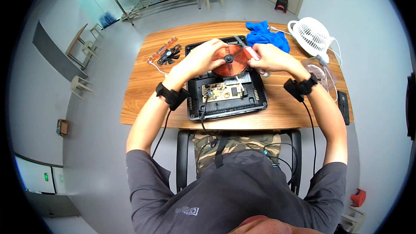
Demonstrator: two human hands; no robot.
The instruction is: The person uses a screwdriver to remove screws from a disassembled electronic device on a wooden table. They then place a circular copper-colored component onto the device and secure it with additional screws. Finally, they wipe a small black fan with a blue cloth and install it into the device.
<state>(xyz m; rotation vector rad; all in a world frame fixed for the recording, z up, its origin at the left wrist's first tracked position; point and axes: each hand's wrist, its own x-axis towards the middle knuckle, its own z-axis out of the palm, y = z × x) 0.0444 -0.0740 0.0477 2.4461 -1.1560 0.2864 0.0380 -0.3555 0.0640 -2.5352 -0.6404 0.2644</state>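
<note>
An opened black appliance housing (225, 112) lies on the table in front of me, with a tan circuit board (211, 94) in its near part. Above the board sits a round copper coil (236, 67) with a dark hub at its centre. My left hand (203, 56) grips the coil's left edge, thumb on top and fingers curled. In my right hand (273, 57), at the coil's right side, is a slim tool with a grey head and a red-and-white handle (250, 53). Its head reaches past the coil's far right edge; its exact kind is unclear.
Left of the housing lie a small black fan (169, 54) and a narrow orange circuit strip (162, 48). A blue cloth (268, 35), a white fan (311, 35), a clear plastic piece (320, 73) and a black object (343, 107) are on the right. Black cables hang from both wristbands.
</note>
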